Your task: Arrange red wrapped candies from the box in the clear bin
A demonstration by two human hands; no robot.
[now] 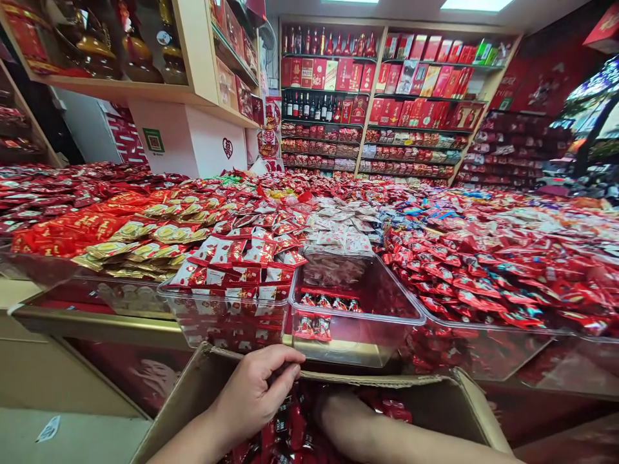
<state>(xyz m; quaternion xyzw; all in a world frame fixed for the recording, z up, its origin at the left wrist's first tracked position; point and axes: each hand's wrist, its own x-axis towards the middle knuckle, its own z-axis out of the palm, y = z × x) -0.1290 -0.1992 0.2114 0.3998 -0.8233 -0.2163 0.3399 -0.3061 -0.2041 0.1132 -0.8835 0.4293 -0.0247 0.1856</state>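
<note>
A cardboard box (464, 412) stands at the bottom, holding red-wrapped candies (290, 425). My left hand (264, 386) pinches the top edge of its far wall, thumb and fingers pressed together. My right hand (338, 412) reaches down into the box among the candies; its fingers are hidden. Just beyond the box, a clear plastic bin (358, 341) holds a few dark red packets (329, 303) at its left side. Left of it, another bin (222, 316) is heaped with red and white packets (246, 258).
Heaps of gold (155, 241), white (341, 225) and red packets (464, 277) cover the counter. Shelves (372, 96) with bottles and boxes line the back. A cabinet (193, 51) overhangs the left, above a white pillar (169, 138).
</note>
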